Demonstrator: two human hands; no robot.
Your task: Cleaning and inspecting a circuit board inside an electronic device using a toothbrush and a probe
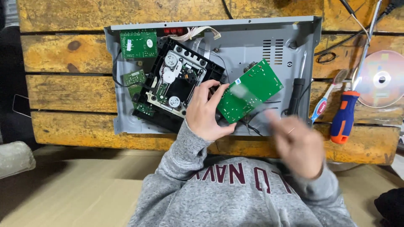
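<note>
Head view, left hand [206, 112] gripping green circuit board [250, 91], right hand [299, 145] blurred nearby

I take this for a repair workshop; the worn wooden workbench [67, 88] of yellowish planks carries an opened grey metal chassis [252, 46] with green circuit boards [139, 44] and a black disc drive [176, 84] inside; at the bench's right edge I see a toothbrush [328, 98], an orange and blue screwdriver [344, 117] and a shiny disc [381, 79]; black cables [336, 44] trail along the far edge.
</note>
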